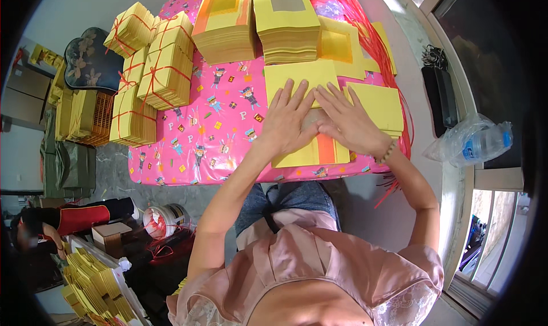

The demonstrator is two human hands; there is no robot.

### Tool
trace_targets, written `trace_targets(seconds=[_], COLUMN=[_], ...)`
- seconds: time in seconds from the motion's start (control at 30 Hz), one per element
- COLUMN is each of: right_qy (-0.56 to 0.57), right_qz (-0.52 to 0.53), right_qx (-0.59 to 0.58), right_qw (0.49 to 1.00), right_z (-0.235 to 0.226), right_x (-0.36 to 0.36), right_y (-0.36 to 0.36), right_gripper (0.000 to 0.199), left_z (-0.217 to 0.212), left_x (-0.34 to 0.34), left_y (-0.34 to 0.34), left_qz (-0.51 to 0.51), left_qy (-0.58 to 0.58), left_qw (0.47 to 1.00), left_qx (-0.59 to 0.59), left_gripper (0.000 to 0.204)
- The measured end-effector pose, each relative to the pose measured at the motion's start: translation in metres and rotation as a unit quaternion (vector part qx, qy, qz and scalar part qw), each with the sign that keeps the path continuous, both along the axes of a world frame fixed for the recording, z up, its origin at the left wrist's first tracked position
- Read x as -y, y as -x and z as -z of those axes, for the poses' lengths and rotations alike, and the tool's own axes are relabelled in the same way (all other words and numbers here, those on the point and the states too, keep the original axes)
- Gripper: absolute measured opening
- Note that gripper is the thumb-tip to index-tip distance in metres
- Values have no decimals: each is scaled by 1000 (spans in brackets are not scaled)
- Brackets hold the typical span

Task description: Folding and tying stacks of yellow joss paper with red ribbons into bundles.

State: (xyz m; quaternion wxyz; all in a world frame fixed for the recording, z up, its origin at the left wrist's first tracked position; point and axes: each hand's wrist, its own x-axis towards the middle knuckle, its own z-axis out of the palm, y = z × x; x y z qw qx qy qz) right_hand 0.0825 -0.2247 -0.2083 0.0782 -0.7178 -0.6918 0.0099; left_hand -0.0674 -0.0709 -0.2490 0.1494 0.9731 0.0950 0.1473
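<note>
On the pink patterned tablecloth (217, 120), a yellow paper sheet (299, 74) lies right in front of me. Both palms press on it: my left hand (290, 118) and my right hand (355, 123) lie flat with fingers stretched and a little apart, their fingertips close together. Between and below them show a greyish patch and an orange strip (327, 149) of the paper. Beside my right hand sits a low stack of yellow paper (379, 109). Beyond, sheets with an orange patch (335, 45) overlap. Neither hand grips anything.
Two tall yellow paper stacks (288, 38) stand at the far side. Yellow bundles tied with red string (165, 79) are piled on the left. Loose red strings (383, 52) hang along the right edge. A bagged plastic bottle (485, 145) is at right; another person (74, 217) works lower left.
</note>
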Motion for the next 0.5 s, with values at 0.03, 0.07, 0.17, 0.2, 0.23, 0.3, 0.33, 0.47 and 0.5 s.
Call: trace_targets(seconds=[0.03, 0.07, 0.17, 0.2, 0.23, 0.3, 0.33, 0.47, 0.5], right_qy=[1, 2, 9, 14, 15, 5, 6, 8, 8], right_qz=[2, 3, 5, 5, 4, -4, -3, -6, -9], right_qx=[0, -12, -31, -36, -36, -35, -36, -37, -37], right_qw=[1000, 1000, 999, 999, 999, 999, 999, 999, 999], right_z=[3, 6, 11, 12, 13, 15, 16, 17, 17], right_x=[3, 5, 8, 8, 9, 11, 10, 9, 9], right_y=[0, 0, -1, -1, -2, -4, -4, -5, -6], right_gripper=[72, 75, 78, 78, 78, 78, 78, 78, 78], left_z=[0, 0, 0, 0, -2, -5, -6, -2, -2], left_x=[0, 0, -2, -3, -4, -11, -14, -18, -17], left_y=[0, 0, 0, 1, 1, 5, 7, 10, 10], left_qz=[0, 2, 5, 11, 16, 10, 5, 5, 3], left_qy=[-5, -5, -4, 10, 24, 26, 28, 22, 20], left_qw=[1000, 1000, 1000, 1000, 1000, 999, 999, 1000, 1000], left_qx=[2, 2, -4, -7, -9, -20, -31, -20, -21], left_gripper=[73, 73, 73, 75, 76, 77, 77, 79, 79])
